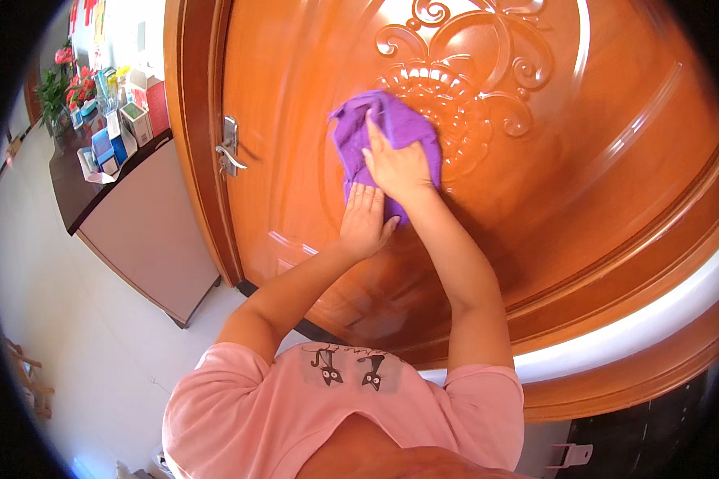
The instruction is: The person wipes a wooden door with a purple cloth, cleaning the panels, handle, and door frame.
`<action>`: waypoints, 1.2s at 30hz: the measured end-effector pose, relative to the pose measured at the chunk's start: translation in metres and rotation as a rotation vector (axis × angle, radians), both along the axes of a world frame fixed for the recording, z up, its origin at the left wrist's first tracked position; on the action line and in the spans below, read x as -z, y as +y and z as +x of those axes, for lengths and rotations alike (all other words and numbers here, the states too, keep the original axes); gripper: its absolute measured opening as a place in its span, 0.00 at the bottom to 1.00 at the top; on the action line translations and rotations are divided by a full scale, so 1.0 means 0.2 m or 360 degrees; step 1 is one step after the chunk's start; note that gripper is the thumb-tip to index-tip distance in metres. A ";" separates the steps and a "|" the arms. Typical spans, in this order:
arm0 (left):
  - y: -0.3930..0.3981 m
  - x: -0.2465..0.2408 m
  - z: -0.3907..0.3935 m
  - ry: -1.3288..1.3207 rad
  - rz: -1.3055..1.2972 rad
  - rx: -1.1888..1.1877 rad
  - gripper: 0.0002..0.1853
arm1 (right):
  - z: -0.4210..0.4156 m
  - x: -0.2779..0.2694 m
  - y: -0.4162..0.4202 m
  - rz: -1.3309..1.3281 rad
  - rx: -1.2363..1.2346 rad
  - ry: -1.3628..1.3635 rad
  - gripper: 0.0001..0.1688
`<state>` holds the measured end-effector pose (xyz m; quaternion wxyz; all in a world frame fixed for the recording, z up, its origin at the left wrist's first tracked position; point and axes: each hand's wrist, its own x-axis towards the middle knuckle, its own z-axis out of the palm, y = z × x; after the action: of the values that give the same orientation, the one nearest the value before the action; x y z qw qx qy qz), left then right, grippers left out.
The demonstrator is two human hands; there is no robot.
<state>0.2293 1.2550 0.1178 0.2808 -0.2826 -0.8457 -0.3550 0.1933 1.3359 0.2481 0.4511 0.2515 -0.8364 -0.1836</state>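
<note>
A purple cloth lies spread and creased against a glossy brown wooden door, partly over its carved flower relief. My right hand presses on the middle of the cloth, fingers pointing up the door and partly under a fold. Lower and to the left, my left hand rests flat at the cloth's bottom edge, its fingertips on the fabric and its thumb out to the side. Neither hand is seen to close around the cloth.
A metal door handle with a key in or below it is on the door's left side. Beyond the door frame stands a cabinet with a dark top, bearing boxes and a potted plant.
</note>
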 end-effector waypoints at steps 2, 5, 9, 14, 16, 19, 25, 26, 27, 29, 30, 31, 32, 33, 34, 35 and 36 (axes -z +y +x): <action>-0.03 0.09 0.02 -0.0179 -0.0025 0.0164 0.39 | 0.00 0.12 0.04 0.0056 0.0252 -0.0608 0.26; -0.05 0.21 0.09 -0.0158 -0.0161 0.0336 0.37 | 0.13 0.29 0.15 0.0200 0.0379 -0.0919 0.22; -0.02 0.18 0.13 0.0192 -0.0229 0.0423 0.37 | 0.31 0.25 0.33 -0.0083 0.0023 0.0051 0.31; 0.09 -0.26 0.01 0.0439 -0.0127 0.0414 0.40 | 0.32 -0.32 0.41 -0.0093 0.0599 0.0424 0.37; 0.10 -0.46 -0.06 0.0614 0.0041 0.0271 0.41 | 0.24 -0.56 0.32 -0.0213 0.0614 0.0440 0.39; 0.04 -0.62 -0.18 0.0655 0.0149 0.0090 0.41 | 0.08 -0.82 0.11 -0.0165 0.0585 0.0602 0.40; -0.08 -0.50 -0.33 0.0412 0.0361 -0.0076 0.44 | -0.23 -0.80 -0.23 -0.0088 0.0332 0.0714 0.44; -0.10 -0.45 -0.34 0.0435 0.0414 -0.0064 0.44 | -0.25 -0.75 -0.26 -0.0109 0.0413 0.0535 0.44; -0.11 -0.39 -0.34 0.0360 0.0411 -0.0067 0.44 | -0.26 -0.70 -0.29 -0.0130 0.0488 0.0355 0.44; -0.14 -0.28 -0.33 0.0290 0.0449 -0.0099 0.43 | -0.27 -0.57 -0.34 -0.0068 0.0506 0.0145 0.42; -0.14 -0.21 -0.33 0.0248 0.0413 -0.0117 0.42 | -0.28 -0.50 -0.37 -0.0032 0.0454 0.0133 0.45; -0.15 -0.15 -0.32 0.0208 0.0374 -0.0134 0.41 | -0.29 -0.42 -0.38 -0.0033 0.0469 -0.0121 0.45; -0.16 -0.07 -0.31 0.0167 0.0331 -0.0149 0.41 | -0.29 -0.32 -0.39 0.0023 0.0491 -0.0264 0.45; -0.16 0.00 -0.30 0.0104 0.0293 -0.0135 0.40 | -0.30 -0.22 -0.39 0.0073 0.0454 -0.0425 0.44; -0.16 0.08 -0.29 0.0037 0.0251 -0.0121 0.40 | -0.30 -0.10 -0.39 0.0106 0.0364 -0.0477 0.43; -0.16 0.17 -0.27 0.0024 0.0234 -0.0118 0.40 | -0.31 0.02 -0.38 0.0071 0.0220 -0.0547 0.37; -0.18 0.25 -0.25 -0.0067 0.0182 -0.0084 0.40 | -0.31 0.14 -0.37 0.0041 0.0079 -0.0622 0.32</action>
<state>0.1797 1.2197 0.0670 0.2878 -0.2362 -0.8369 -0.4012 0.1309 1.2619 0.2204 0.2722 0.2675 -0.9116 -0.1528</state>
